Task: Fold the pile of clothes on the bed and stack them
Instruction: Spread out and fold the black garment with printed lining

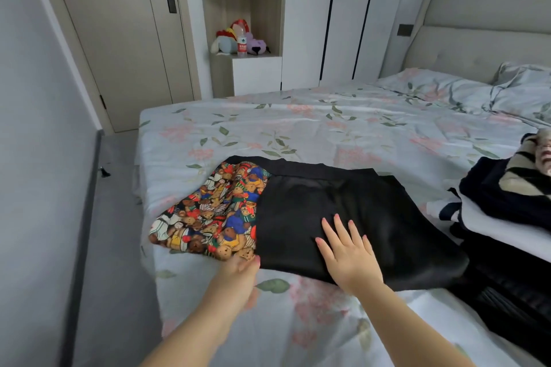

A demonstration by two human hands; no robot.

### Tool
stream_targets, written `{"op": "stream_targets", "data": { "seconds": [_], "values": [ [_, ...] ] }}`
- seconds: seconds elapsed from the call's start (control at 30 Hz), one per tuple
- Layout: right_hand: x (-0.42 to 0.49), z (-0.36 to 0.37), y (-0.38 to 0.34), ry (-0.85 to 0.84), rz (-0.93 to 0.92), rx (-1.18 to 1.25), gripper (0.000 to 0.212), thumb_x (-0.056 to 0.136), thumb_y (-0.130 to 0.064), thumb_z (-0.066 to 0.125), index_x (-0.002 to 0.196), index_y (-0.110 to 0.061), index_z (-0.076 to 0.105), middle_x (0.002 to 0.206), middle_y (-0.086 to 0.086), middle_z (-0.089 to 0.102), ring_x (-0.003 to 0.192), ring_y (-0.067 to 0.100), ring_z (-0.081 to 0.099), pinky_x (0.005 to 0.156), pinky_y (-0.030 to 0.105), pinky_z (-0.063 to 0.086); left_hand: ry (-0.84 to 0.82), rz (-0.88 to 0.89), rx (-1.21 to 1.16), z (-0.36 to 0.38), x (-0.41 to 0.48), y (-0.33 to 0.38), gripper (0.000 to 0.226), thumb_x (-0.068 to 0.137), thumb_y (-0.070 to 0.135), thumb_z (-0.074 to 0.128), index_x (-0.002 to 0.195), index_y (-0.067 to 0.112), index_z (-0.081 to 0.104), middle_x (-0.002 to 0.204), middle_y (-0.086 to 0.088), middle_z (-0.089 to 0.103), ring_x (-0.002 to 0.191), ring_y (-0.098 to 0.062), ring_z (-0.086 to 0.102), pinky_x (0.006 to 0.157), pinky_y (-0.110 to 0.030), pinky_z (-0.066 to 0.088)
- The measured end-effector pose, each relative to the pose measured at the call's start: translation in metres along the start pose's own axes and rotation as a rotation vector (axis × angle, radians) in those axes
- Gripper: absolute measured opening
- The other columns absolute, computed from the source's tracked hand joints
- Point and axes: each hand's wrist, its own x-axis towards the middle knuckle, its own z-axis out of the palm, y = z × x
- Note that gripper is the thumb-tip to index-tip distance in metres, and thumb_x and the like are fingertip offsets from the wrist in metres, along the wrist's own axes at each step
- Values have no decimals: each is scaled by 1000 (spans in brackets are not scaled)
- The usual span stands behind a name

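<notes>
With right hand pressing the garment flat-fingered and left hand pinching its edge, fold over squarely.

The left hand and right hand are shown bare past the wrists, with pink nails borne at the fingertips.

Black garment; teddy-bear print cloth in red, blue, brown; pale pink-and-green floral bedsheet.

no legible text, bottle with red label, print too small to read
</notes>
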Motion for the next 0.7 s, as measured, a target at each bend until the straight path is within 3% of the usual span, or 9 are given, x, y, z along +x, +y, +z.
{"op": "stream_targets", "data": {
  "seconds": [0.03,0.1,0.23,0.33,0.43,0.57,0.63,0.7],
  "values": [
    [-3,1,0,8,4,5,60,100,-58,10,154,-40,-9,164,-11,-13,152,20,-11,122,41,2,-79,-160,-204,6,-6,-1,23,98,27,58,92,6,63,91,-16,67,73,-26,64,69,-34,56],
    [-7,2,1,0,4,2,58,102,-54,11,154,-39,-11,164,-10,-15,152,21,-12,122,41,2,-260,-325,-464,20,-8,-4,26,97,21,60,101,-5,64,104,-25,67,85,-31,66,70,-33,55],
    [-2,-4,3,-51,14,120,51,107,-35,13,154,-39,-8,164,-10,-14,151,22,-13,121,44,1,-378,-314,-735,52,1,1,29,94,16,63,120,5,54,131,-21,56,126,-31,52,106,-38,41],
    [4,-16,5,-109,59,334,51,109,-21,16,156,-34,5,165,-7,-5,152,21,-11,122,45,-1,-343,-274,-806,80,11,-1,25,93,16,65,116,9,60,134,-7,57,134,-20,47,116,-33,33],
    [1,-30,7,-153,109,740,51,106,-46,9,151,-36,31,162,-15,10,150,7,-10,121,37,-11,-240,-211,-828,100,21,0,28,93,23,67,120,14,64,125,-7,66,114,-10,62,95,-17,49],
    [-7,-42,7,-171,146,950,63,101,-58,5,146,-36,42,160,-21,18,150,3,-3,123,39,-7,-180,-207,-817,107,32,12,53,74,44,82,111,8,69,105,-7,75,97,-23,71,94,-38,54],
    [-11,-44,6,-167,172,966,64,99,-62,7,145,-37,44,160,-22,20,150,4,1,124,39,-2,-69,-225,-748,108,35,18,54,76,48,80,111,8,68,102,-8,74,89,-24,72,77,-34,59],
    [-14,-48,5,-168,200,1006,66,95,-69,11,142,-40,47,157,-22,26,150,5,10,121,32,5,-45,-212,-818,107,37,23,43,82,39,77,108,6,68,96,-9,75,79,-23,74,57,-26,57]
  ]
}}
